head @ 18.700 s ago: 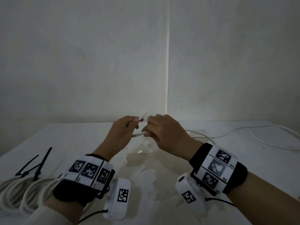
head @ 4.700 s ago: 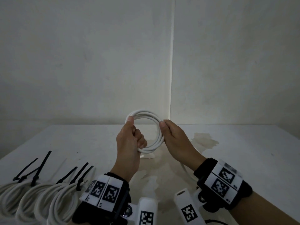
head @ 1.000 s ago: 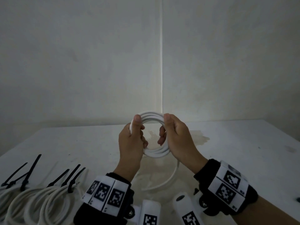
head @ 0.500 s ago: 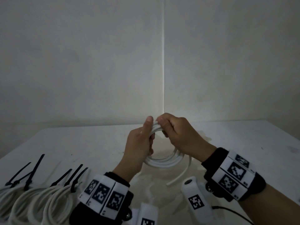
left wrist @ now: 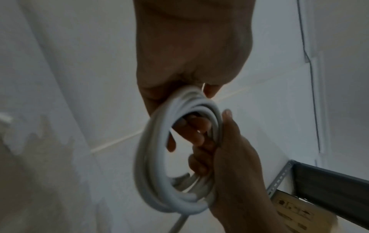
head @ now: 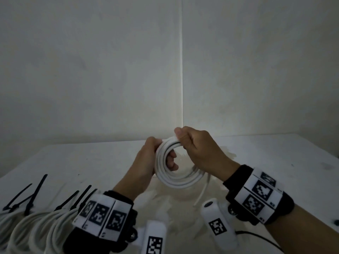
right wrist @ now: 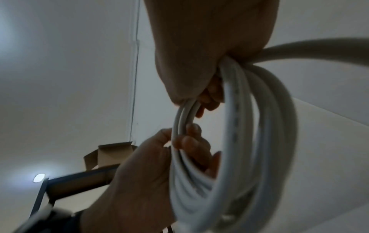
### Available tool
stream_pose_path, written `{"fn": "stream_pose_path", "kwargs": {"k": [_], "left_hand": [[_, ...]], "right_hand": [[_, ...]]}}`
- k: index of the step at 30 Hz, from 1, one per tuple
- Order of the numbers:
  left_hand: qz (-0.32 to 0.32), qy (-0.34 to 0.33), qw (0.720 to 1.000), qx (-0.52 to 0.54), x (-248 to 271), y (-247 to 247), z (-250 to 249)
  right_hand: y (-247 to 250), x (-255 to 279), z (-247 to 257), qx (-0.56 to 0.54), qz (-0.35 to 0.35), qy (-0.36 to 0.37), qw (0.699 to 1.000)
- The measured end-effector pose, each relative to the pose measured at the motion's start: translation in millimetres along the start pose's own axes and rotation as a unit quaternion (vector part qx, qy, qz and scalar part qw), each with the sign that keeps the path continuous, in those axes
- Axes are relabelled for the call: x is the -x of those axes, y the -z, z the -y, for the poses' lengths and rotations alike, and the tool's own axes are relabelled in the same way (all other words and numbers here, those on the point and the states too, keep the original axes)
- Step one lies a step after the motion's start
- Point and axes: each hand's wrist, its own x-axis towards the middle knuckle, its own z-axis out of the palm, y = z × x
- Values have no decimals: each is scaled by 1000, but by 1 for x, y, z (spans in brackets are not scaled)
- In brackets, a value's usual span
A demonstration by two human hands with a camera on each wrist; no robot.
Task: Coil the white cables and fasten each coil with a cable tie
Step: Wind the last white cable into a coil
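A coil of white cable (head: 178,180) is held upright above the table between both hands. My left hand (head: 148,158) grips its left side, thumb on the outside and fingers through the loop. My right hand (head: 192,143) pinches the strands at the top right, thumb on top. A short loose tail (head: 201,193) hangs from the coil's right side to the table. In the left wrist view the coil (left wrist: 155,157) hangs from my left hand (left wrist: 189,63). The right wrist view shows the same coil (right wrist: 249,141) under my right hand (right wrist: 209,55).
Several finished white coils (head: 36,228) with black cable ties (head: 34,193) lie in a row at the table's front left. The white table (head: 284,162) has a yellowish stain under the hands. Walls stand close behind. A dark metal shelf frame (left wrist: 329,178) shows in the wrist views.
The coil has tipped up, so its opening now faces me. My right hand has slid to the coil's top right. My left hand keeps its hold on the left side.
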Motion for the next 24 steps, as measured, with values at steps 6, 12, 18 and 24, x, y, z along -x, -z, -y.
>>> {"fn": "stream_pose_path", "kwargs": {"k": [6, 12, 18, 24], "left_hand": [[-97, -14, 995, 2, 6, -20, -3], [-157, -42, 981, 110, 8, -27, 3], [-10, 5, 999, 38, 2, -6, 2], [-86, -16, 996, -34, 4, -21, 3]], "right_hand": [[0, -4, 6, -59, -30, 9, 998], [-14, 5, 9, -27, -168, -23, 985], [-7, 2, 2, 83, -98, 46, 991], [-7, -1, 3, 129, -45, 96, 986]]}}
